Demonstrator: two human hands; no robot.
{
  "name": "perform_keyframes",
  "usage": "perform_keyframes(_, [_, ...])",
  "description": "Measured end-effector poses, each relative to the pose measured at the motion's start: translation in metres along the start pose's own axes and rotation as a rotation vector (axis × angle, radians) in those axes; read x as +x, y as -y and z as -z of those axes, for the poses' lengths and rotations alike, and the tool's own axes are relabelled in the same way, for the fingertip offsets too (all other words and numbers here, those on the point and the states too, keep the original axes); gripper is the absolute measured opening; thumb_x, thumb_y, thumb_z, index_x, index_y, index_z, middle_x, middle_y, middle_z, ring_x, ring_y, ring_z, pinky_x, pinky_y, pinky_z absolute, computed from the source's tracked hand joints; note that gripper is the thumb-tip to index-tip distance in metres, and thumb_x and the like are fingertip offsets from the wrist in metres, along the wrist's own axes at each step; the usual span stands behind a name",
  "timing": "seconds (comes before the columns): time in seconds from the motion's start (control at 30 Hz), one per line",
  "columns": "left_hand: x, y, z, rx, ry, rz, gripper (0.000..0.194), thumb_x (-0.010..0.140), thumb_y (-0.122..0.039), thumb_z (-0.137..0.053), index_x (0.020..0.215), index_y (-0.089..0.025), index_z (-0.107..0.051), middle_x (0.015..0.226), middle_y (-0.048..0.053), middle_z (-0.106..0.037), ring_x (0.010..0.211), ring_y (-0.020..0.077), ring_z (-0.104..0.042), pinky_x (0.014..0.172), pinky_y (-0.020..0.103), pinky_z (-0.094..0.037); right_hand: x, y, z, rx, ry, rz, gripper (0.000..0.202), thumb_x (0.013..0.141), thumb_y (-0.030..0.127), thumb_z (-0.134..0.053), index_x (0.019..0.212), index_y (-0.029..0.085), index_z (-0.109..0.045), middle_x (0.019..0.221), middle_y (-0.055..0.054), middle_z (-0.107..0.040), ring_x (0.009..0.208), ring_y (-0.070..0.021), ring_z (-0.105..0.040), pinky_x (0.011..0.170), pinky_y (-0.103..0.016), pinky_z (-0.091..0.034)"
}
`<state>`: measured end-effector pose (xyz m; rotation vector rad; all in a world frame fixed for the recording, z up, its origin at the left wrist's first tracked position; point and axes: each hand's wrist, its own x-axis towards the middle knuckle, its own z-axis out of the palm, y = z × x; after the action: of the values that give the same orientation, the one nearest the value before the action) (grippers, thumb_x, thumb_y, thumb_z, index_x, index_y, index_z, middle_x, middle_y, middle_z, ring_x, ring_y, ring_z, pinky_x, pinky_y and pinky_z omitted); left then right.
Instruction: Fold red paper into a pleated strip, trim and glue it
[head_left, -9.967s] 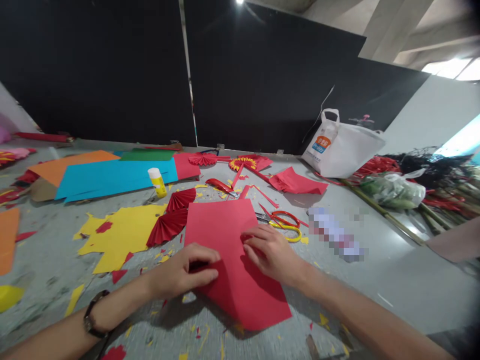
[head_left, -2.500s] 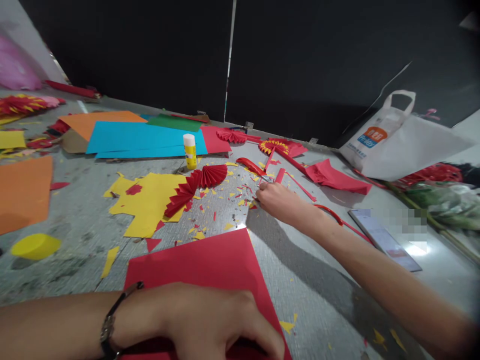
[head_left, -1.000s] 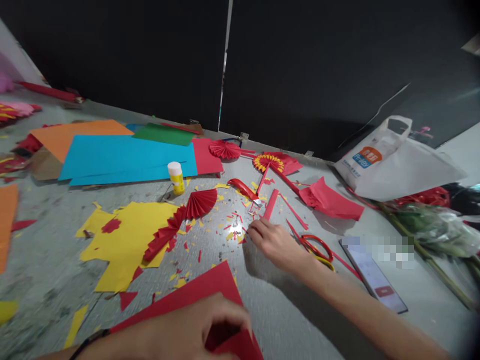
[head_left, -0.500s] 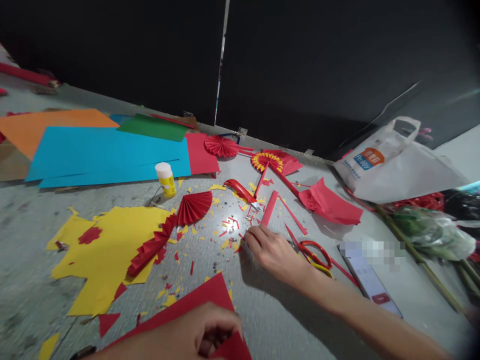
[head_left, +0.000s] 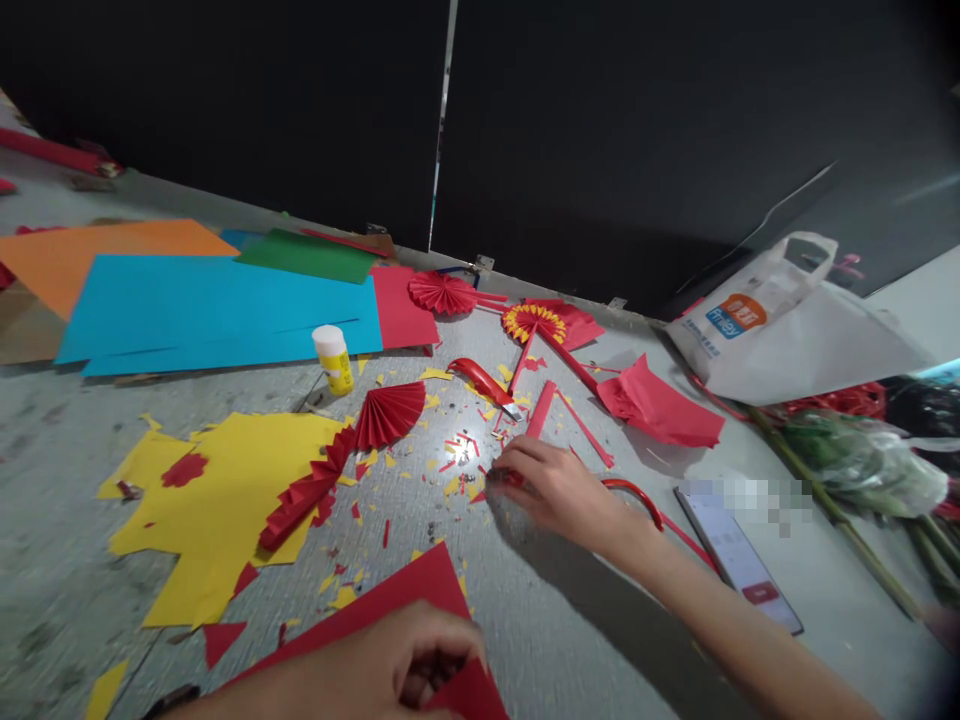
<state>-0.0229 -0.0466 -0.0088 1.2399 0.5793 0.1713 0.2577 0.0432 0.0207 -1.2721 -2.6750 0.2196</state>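
My left hand (head_left: 427, 645) is at the bottom, its fingers curled and closed on a sheet of red paper (head_left: 439, 590). Further up, my right hand (head_left: 551, 490) is bent low over the grey surface, fingers curled together; a bit of red shows under them, but I cannot make out what it is. Just beyond its knuckles lies a folded red paper strip (head_left: 541, 408). Scissors with a red handle (head_left: 637, 492) are mostly covered by my right wrist. A red utility knife (head_left: 484, 382) rests above, its blade pointing toward that hand.
Red and yellow scraps litter the middle. On the left are yellow paper (head_left: 202, 540), a pleated red paper fan (head_left: 386, 415), a glue stick (head_left: 334, 360) and blue sheets (head_left: 225, 310). A phone (head_left: 739, 560) and a white bag (head_left: 750, 330) lie right; a black panel (head_left: 600, 150) stands behind.
My right hand has shifted slightly up and to the right, its wrist now covering more of the scissors. Red now shows under its fingers. My left hand stays on the red paper.
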Motion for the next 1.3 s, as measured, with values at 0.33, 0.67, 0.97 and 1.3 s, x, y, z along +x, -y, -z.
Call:
perform_keyframes(0.33, [0.001, -0.016, -0.003, 0.005, -0.023, 0.169, 0.037, 0.082, -0.04, -0.072, 0.113, -0.023, -0.062, 0.107, 0.001, -0.065, 0.1, 0.0221, -0.059, 0.087, 0.03, -0.048, 0.012, -0.015, -0.013, 0.201, -0.068, 0.016, 0.012, 0.103, 0.012, -0.076, 0.098, 0.022, -0.072, 0.099, -0.004, -0.074, 0.089, -0.0188, -0.074, 0.08, -0.028, -0.059])
perform_keyframes(0.67, [0.0, -0.017, -0.003, 0.045, 0.021, 0.042, 0.028, 0.089, -0.047, -0.072, 0.108, -0.025, -0.071, 0.093, 0.002, -0.059, 0.089, 0.0207, -0.052, 0.08, 0.028, -0.047, 0.001, 0.004, -0.046, 0.156, -0.333, -0.112, 0.014, 0.11, 0.016, -0.048, 0.102, 0.023, -0.057, 0.097, -0.01, -0.068, 0.086, -0.0266, -0.066, 0.078, -0.039, -0.057])
perform_keyframes(0.97, [0.001, -0.027, -0.004, 0.007, -0.002, 0.06, 0.023, 0.082, -0.039, -0.07, 0.095, -0.024, -0.061, 0.085, -0.002, -0.05, 0.08, 0.0165, -0.045, 0.071, 0.026, -0.038, -0.014, 0.017, -0.048, 0.224, -0.622, -0.174, 0.008, 0.114, 0.02, -0.052, 0.113, 0.027, -0.057, 0.096, -0.002, -0.077, 0.081, -0.0183, -0.078, 0.073, -0.028, -0.061])
perform_keyframes(1.3, [0.0, -0.041, 0.0, 0.101, 0.024, 0.1, 0.02, 0.08, -0.037, -0.065, 0.091, -0.022, -0.06, 0.085, -0.002, -0.053, 0.082, 0.0162, -0.048, 0.073, 0.025, -0.04, -0.025, 0.009, -0.043, 0.205, -0.584, -0.066, 0.024, 0.11, 0.011, -0.059, 0.123, 0.026, -0.073, 0.111, -0.006, -0.085, 0.1, -0.0225, -0.081, 0.092, -0.036, -0.065])
